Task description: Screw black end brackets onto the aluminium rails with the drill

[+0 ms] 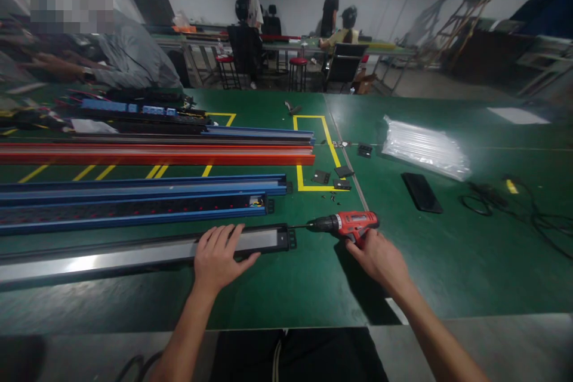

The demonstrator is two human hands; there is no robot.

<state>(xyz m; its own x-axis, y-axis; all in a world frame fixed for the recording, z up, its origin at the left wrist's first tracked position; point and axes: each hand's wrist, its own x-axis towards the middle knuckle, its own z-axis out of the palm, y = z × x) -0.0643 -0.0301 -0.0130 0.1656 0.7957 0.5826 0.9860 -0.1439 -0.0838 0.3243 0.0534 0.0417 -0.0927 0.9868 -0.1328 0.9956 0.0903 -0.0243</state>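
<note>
My right hand (380, 253) is wrapped round the handle of a red and black power drill (356, 222). The drill lies level, its long thin bit pointing left at the end cap (290, 237) of a long black-framed bar. My left hand (220, 255) rests over this bar (147, 258), fingers on its far edge and thumb stretched along the near side. The bar has a silvery strip along its top. Whether the bit's tip sits in the cap's screw hole is too small to tell.
Blue rails (143, 188) and an orange rail (156, 154) lie beyond the bar. Small black caps (321, 176), a black phone-like slab (421, 192), plastic-wrapped strips (423, 146) and cables (532, 209) are on the green table (277, 301). A person in grey sits at the left; others are behind.
</note>
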